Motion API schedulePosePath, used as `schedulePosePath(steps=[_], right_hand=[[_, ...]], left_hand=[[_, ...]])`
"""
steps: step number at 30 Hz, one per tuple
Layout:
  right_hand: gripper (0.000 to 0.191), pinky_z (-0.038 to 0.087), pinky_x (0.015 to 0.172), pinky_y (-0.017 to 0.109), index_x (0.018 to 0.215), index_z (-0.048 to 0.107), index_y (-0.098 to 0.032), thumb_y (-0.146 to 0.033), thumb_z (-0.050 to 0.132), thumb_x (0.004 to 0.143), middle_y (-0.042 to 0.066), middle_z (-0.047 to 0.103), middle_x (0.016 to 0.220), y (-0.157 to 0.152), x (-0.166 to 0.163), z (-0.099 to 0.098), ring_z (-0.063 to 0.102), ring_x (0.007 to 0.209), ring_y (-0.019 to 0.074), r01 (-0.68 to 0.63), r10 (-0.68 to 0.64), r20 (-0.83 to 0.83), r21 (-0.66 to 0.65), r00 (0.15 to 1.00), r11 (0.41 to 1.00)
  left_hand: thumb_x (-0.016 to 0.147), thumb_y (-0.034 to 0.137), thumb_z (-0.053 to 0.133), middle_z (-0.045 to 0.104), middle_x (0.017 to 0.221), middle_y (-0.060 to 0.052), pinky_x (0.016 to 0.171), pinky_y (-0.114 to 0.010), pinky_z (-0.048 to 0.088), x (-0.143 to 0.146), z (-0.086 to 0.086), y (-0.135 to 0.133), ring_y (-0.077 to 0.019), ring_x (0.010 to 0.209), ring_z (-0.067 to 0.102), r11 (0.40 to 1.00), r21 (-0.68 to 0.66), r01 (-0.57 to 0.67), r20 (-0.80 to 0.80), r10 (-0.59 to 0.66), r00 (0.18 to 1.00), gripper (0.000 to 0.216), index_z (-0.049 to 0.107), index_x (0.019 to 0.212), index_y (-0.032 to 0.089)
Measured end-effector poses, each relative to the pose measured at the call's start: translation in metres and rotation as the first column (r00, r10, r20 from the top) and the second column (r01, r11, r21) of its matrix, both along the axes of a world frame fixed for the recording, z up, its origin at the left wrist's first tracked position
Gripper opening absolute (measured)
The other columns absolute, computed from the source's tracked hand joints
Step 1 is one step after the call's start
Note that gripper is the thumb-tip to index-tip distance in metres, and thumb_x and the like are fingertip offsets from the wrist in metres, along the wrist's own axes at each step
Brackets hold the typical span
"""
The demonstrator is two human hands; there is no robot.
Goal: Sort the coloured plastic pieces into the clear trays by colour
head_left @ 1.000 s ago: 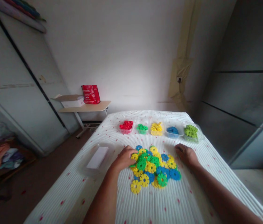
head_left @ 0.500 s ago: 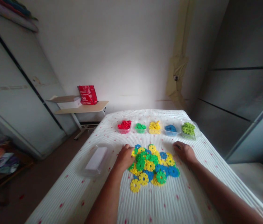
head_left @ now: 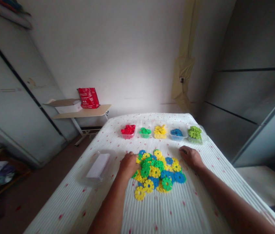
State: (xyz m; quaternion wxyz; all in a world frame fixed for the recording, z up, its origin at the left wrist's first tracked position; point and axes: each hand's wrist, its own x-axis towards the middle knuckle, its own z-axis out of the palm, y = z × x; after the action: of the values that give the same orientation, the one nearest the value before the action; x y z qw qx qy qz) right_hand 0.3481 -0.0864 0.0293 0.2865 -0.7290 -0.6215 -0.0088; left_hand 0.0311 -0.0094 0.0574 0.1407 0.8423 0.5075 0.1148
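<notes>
- My left hand (head_left: 129, 165) is curling against the left edge of the pile of notched discs (head_left: 155, 172); I cannot tell whether its fingers are grasping one.
- My right hand (head_left: 190, 156) is resting half-folded on the ribbed cloth (head_left: 170, 217), just right of the pile; whether it is hiding a piece, I cannot tell.
- The pile is lying between my hands, on the near side of a row of clear tubs (head_left: 178, 138).
- I am judging that light fingertips are serving best here; pressing hard could be sending the overlapping discs sliding.
- The discs are looking like thin plastic, round, slotted at the rim, showing yellow, green and blue.
- The cloth's ridges are perhaps catching disc edges.
- On the left, a clear container (head_left: 90, 182) is holding a pale flat slab (head_left: 98, 165).
</notes>
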Motion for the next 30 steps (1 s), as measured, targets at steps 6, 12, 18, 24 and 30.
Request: schedulePosePath(steps=[6,12,18,24,30], right_hand=[[0.025,0.042,0.062,0.023,0.079,0.066,-0.021,-0.026,0.042,0.077,0.003,0.070,0.077,0.001,0.001,0.000,0.062,0.068,0.0163,-0.002,0.002,-0.005,-0.019,1.000,1.000],[0.027,0.043,0.064,0.025,0.081,0.065,-0.019,-0.027,0.039,0.077,0.005,0.069,0.080,0.001,0.002,0.000,0.063,0.071,0.0175,-0.011,0.011,0.007,-0.038,1.000,0.999],[0.027,0.043,0.062,0.024,0.079,0.066,-0.019,-0.027,0.040,0.076,0.005,0.070,0.079,0.001,0.001,0.001,0.063,0.069,0.0173,-0.015,0.015,-0.009,-0.021,1.000,1.000],[0.026,0.043,0.062,0.024,0.079,0.066,-0.020,-0.027,0.040,0.076,0.004,0.070,0.077,0.001,0.001,0.000,0.062,0.068,0.0165,-0.010,0.010,0.008,-0.015,1.000,1.000],[0.027,0.043,0.063,0.024,0.079,0.066,-0.020,-0.027,0.040,0.076,0.004,0.069,0.077,0.000,0.000,0.002,0.062,0.068,0.0169,-0.007,0.007,-0.004,-0.019,1.000,1.000]], left_hand=[[0.064,0.012,0.059,0.063,0.104,-0.004,0.091,-0.027,0.042,0.007,0.008,-0.009,-0.0179,0.099,0.056,0.975,0.056,0.213,0.362,-0.219,0.906,0.043,0.067,0.105,0.023],[0.063,0.015,0.063,0.067,0.104,-0.002,0.095,-0.034,0.041,0.019,0.008,-0.029,-0.0204,0.101,0.057,0.890,0.040,0.453,0.346,-0.438,0.830,0.041,0.069,0.102,0.027],[0.061,0.013,0.063,0.067,0.104,-0.003,0.094,-0.035,0.039,0.020,0.006,-0.032,-0.0211,0.100,0.057,0.872,0.067,0.486,0.236,-0.487,0.841,0.045,0.068,0.103,0.028],[0.061,0.010,0.058,0.069,0.099,-0.004,0.093,-0.036,0.040,0.022,0.004,-0.031,-0.0213,0.097,0.058,0.877,0.113,0.468,0.204,-0.481,0.853,0.044,0.070,0.101,0.027],[0.063,0.015,0.060,0.069,0.099,-0.006,0.091,-0.035,0.042,0.022,0.005,-0.029,-0.0220,0.095,0.058,0.903,0.143,0.406,0.247,-0.429,0.869,0.040,0.070,0.101,0.023]])
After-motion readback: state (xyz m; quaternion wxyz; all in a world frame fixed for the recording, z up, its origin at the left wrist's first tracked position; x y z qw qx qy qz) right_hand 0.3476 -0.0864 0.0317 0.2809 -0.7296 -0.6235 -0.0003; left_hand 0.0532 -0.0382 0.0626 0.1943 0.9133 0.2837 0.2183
